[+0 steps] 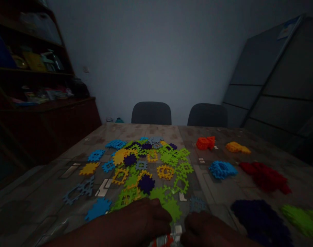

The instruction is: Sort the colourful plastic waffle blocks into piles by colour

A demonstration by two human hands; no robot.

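At the bottom edge my left hand (147, 219) is closed, its fingers curled over a red toothed plastic piece (163, 241) that is mostly cut off by the frame. My right hand (204, 228) faces it, a small gap to the right, with bent fingers pressed together; whatever they hold is hidden. Just beyond the left hand lie green interlocking pieces (171, 207) and a dark purple piece (146, 184). A grey piece (197, 203) rests past the right fingers. The picture is dim and blurred near the hands.
Mixed blue, yellow, green and grey pieces spread over the table's middle and left. On the right are separate piles: orange-red (205, 143), yellow-orange (238, 148), blue (222, 169), dark red (268, 177), purple (260, 219) and green (302, 219). Two chairs (151, 113) stand behind.
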